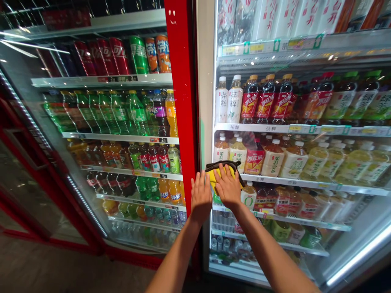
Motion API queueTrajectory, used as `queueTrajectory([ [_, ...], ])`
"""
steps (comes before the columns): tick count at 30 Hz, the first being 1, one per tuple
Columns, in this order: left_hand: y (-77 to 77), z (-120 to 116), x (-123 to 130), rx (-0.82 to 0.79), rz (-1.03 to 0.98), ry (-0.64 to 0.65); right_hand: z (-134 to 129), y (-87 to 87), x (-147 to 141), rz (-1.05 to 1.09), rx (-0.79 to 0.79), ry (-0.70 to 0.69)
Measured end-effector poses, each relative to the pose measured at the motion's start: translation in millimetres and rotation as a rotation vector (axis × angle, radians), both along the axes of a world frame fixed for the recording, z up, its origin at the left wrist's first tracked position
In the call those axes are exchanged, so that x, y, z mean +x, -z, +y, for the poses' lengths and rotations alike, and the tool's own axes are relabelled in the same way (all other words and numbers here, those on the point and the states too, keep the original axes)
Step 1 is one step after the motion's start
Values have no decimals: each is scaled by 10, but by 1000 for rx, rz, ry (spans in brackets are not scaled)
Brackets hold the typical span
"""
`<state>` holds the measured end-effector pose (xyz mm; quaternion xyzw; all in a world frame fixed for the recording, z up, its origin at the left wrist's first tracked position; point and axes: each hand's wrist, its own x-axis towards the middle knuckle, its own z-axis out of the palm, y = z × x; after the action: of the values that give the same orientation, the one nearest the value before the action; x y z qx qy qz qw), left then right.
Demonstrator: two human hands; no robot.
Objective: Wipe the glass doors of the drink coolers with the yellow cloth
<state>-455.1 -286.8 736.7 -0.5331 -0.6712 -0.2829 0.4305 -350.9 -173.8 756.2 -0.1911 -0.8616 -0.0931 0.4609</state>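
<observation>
A yellow cloth with a dark edge lies pressed against the glass door of the right-hand drinks fridge, near its left frame. My right hand is spread flat on top of the cloth, fingers pointing up. Just left of it, my left hand rests on the pale door frame, its fingers stretched upward, its edge close to the cloth's left side. Nothing shows in my left hand. Part of the cloth is hidden under my right hand.
Left of my hands stands a red-framed fridge with shelves of cans and bottles. Behind the right-hand glass, bottles fill several shelves, with a white shelf edge at mid-height. The dark floor shows at the lower left.
</observation>
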Motion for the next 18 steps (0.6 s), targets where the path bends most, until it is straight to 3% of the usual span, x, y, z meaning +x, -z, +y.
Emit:
queueTrajectory([
  [3, -7, 49, 0, -40, 23, 39, -3, -169, -78, 30, -53, -78],
  [6, -155, 229, -2, -82, 1, 78, 74, -489, -80, 84, -71, -147],
  [8, -268, 378, 17, -94, -25, 90, 139, -554, 13, 81, -68, -180],
  [11, -293, 524, 60, -112, -21, 98, 207, -276, 221, 70, -40, -202],
  [15, -57, 503, 39, -121, 36, 68, 237, 245, 348, 12, 26, -183],
  [16, -18, 486, 16, -116, 42, 55, 245, 279, 339, -14, 37, -187],
  [18, -40, 484, -30, -99, 46, 37, 275, 184, 306, -41, 55, -213],
])
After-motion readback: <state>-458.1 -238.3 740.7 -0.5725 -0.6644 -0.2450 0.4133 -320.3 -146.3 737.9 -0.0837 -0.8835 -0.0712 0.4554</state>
